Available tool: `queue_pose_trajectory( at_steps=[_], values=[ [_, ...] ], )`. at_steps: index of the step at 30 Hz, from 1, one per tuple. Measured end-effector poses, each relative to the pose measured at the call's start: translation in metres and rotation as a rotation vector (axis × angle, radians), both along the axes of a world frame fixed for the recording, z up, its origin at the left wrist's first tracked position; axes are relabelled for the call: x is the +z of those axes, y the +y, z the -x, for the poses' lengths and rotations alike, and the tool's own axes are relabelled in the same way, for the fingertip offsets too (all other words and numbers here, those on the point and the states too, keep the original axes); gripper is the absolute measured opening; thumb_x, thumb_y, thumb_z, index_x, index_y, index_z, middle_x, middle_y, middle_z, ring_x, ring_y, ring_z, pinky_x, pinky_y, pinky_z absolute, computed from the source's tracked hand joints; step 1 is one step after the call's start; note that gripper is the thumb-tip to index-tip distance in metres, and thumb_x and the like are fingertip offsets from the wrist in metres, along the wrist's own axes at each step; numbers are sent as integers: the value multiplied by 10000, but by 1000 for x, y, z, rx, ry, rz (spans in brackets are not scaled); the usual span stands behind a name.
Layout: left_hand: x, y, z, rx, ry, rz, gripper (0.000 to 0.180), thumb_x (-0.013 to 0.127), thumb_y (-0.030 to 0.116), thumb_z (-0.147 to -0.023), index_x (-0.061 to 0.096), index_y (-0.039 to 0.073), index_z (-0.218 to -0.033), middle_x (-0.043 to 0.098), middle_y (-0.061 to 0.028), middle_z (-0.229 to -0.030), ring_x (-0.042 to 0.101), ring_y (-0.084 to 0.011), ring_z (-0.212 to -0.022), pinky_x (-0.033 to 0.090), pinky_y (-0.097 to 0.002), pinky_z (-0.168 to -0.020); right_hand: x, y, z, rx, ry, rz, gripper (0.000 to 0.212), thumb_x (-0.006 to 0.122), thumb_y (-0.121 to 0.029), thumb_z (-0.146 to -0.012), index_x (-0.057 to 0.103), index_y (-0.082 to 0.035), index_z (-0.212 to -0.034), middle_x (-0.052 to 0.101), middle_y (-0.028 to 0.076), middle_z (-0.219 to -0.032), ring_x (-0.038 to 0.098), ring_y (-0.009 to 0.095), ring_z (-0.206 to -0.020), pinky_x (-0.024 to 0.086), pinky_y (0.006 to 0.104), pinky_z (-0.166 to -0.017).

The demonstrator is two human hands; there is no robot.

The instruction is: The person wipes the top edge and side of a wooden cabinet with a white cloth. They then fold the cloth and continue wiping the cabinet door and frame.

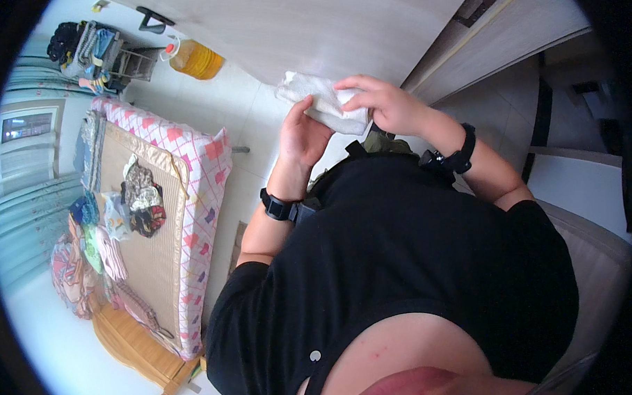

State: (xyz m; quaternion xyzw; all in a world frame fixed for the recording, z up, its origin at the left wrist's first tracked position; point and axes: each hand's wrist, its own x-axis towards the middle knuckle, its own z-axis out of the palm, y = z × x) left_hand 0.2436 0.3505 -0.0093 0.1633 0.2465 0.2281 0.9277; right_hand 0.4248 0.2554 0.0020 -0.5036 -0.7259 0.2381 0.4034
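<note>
Cloth [317,93] is held up in front of the torso [415,243], no support under it. Fingers grasping it both sides: left hand [306,140] at the near-left edge, right hand [395,110] at the right end. Likely light, limp, non-slip, not fragile; pinch edges or corners. Long axis runs far-left to near-right; no distinct front end.

Counted at upper centre: one left hand [306,142], one right hand [391,110], one white cloth [327,115]; just below, two black wristbands [278,206]. At upper left: one jug of yellow liquid [198,61], one black handle [155,22]. At left: one bed [170,255], one window [23,141], two teal curtains [26,232]. Cannot tally the heaped clothes [143,193].
</note>
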Motion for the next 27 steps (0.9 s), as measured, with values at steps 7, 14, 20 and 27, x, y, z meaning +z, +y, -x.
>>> queue_pose_trajectory(
  at_steps=[7,14,20,27],
  values=[
    [-24,4,-15,-30,102,-240,368,486,135,-903,470,33,-1257,552,-117,-1230,504,-254,-1148,361,-437,-1023,11,-27,-9,10,-20,17,539,780,-290,-721,579,-72,-1171,435,148,-1371,400,325,-1278,322,452,-1062],
    [29,-7,-46,-168,79,-643,529,542,66,-859,359,33,-1354,404,-112,-1365,371,-236,-1277,276,-382,-1068,-10,-6,-16,-229,535,254,509,739,-267,-797,512,-28,-1185,591,79,-1093,577,168,-946,502,339,-768],
    [29,40,-56,-71,205,-1180,566,567,132,-873,333,77,-1386,289,-145,-1431,296,-253,-1313,307,-391,-1038,118,-60,-41,-621,53,213,375,722,-147,-749,595,-40,-1085,612,137,-965,579,190,-910,471,332,-797],
    [43,51,-45,-184,230,-926,414,525,157,-911,400,52,-1291,463,-111,-1298,538,-214,-1086,434,-347,-869,380,-116,-121,-1223,-894,-1237,420,668,-1,-649,599,25,-1063,535,128,-1104,526,267,-1041,449,364,-862]
  ],
)
